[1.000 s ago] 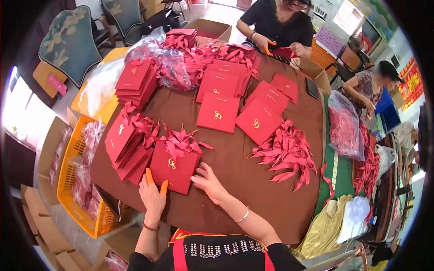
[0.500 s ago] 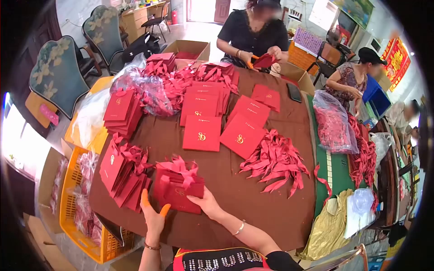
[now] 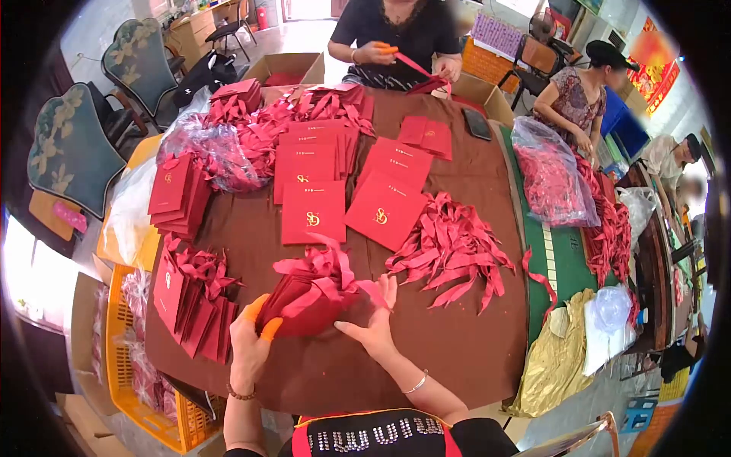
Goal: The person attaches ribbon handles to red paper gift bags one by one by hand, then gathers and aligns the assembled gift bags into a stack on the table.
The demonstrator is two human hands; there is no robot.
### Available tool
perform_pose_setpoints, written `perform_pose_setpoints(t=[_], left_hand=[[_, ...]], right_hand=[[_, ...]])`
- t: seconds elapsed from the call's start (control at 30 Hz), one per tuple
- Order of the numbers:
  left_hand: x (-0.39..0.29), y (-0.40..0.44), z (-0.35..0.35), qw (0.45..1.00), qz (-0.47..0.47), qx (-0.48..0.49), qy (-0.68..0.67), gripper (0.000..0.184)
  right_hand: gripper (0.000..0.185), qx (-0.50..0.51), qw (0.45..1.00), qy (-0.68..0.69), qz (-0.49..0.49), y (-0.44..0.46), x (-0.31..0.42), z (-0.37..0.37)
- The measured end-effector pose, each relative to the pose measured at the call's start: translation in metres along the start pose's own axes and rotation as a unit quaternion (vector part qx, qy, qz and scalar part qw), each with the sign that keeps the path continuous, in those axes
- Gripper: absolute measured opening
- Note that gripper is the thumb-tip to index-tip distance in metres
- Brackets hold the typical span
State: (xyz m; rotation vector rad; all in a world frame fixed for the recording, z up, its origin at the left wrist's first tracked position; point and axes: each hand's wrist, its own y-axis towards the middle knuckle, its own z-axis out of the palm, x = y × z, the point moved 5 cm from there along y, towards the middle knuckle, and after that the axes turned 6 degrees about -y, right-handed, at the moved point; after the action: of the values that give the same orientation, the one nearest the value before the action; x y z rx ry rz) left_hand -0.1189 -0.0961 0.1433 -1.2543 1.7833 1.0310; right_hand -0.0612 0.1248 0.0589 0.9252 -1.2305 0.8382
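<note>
A bundle of small red gift bags with ribbon handles [image 3: 304,301] is tilted above the near part of the brown-covered table. My left hand [image 3: 251,335], with orange covers on its thumb and a finger, grips the bundle's left side. At the right side, my right hand [image 3: 373,324] is spread, its thumb by the lower edge and a ribbon end near its fingers. To the left lies a fanned group of ribboned red bags [image 3: 190,305]. Flat red bags with gold lettering [image 3: 314,213] are stacked beyond the bundle, and loose red ribbons [image 3: 453,251] are heaped to the right.
Across the brown tablecloth [image 3: 426,358], a co-worker [image 3: 396,46] handles a red bag and ribbon. Plastic-wrapped ribbons [image 3: 548,175] lie on the right, near a phone [image 3: 477,123]. A yellow crate [image 3: 126,365] stands at the left edge. Another person [image 3: 575,107] works at the right.
My left hand has closed on the bundle, which is now tilted and raised. My right hand has released its edge and spread open. The co-worker opposite now stretches a ribbon. The view has shifted.
</note>
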Motion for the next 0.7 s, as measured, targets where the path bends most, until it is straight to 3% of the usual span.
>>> perform_pose_setpoints(t=[0.03,0.07,0.13,0.17,0.2,0.23,0.27,0.3,0.37,0.4,0.47,0.5,0.53,0.6,0.63,0.67,0.7], left_hand=[[-0.013,0.002,0.002,0.997,0.059,0.013,0.039,0.042],[-0.021,0.004,0.003,0.998,0.054,0.019,0.040,0.042],[-0.045,0.001,0.013,0.964,0.172,0.095,0.179,0.046],[-0.054,0.002,0.021,0.950,0.215,0.125,0.191,0.048],[-0.058,0.008,0.027,0.952,0.199,0.137,0.190,0.048],[-0.064,0.008,0.036,0.941,0.224,0.166,0.191,0.049],[-0.067,0.000,0.044,0.929,0.250,0.197,0.191,0.049],[-0.063,-0.007,0.051,0.929,0.237,0.211,0.193,0.049],[-0.056,-0.006,0.058,0.949,0.243,0.181,0.085,0.056],[-0.050,-0.006,0.058,0.948,0.245,0.179,0.090,0.056],[-0.028,-0.010,0.056,0.972,0.126,0.189,-0.057,0.066],[-0.007,-0.016,0.056,0.962,0.105,0.188,-0.170,0.087],[-0.003,-0.020,0.055,0.962,0.108,0.186,-0.168,0.087],[0.006,-0.022,0.054,0.931,0.045,0.172,-0.318,0.105],[0.016,-0.027,0.057,0.931,0.047,0.188,-0.309,0.115],[0.023,-0.033,0.061,0.930,0.017,0.179,-0.321,0.118],[0.023,-0.038,0.068,0.918,0.013,0.141,-0.370,0.103]], right_hand=[[0.126,-0.008,0.997,-0.063,-0.048,0.000,0.010,-0.003],[0.129,-0.015,0.987,-0.126,-0.094,0.000,0.019,-0.005],[0.130,-0.038,0.987,-0.081,-0.133,0.004,0.027,-0.014],[0.120,-0.055,0.986,-0.047,-0.148,0.007,0.026,-0.017],[0.111,-0.063,0.984,-0.099,-0.136,0.010,0.025,-0.023],[0.095,-0.083,0.985,-0.048,-0.140,0.013,0.026,-0.024],[0.080,-0.101,0.991,0.039,-0.075,0.013,0.024,-0.028],[0.080,-0.105,0.992,0.041,-0.056,0.007,0.016,-0.033],[0.072,-0.017,0.998,0.066,-0.017,0.011,0.002,-0.035],[0.066,-0.005,0.990,0.138,0.032,0.008,-0.006,-0.036],[0.063,0.024,0.998,0.024,-0.060,0.013,-0.011,-0.042],[0.063,0.027,0.997,0.026,-0.064,0.014,-0.009,-0.040],[0.064,0.026,0.998,0.018,-0.060,0.015,-0.008,-0.039],[0.064,0.021,0.998,0.008,-0.062,0.015,-0.009,-0.040],[0.070,0.047,0.997,0.046,-0.032,0.015,-0.019,-0.039],[0.077,0.072,0.994,0.084,-0.005,0.015,-0.026,-0.036],[0.076,0.053,0.994,0.100,0.002,0.014,-0.026,-0.032]])
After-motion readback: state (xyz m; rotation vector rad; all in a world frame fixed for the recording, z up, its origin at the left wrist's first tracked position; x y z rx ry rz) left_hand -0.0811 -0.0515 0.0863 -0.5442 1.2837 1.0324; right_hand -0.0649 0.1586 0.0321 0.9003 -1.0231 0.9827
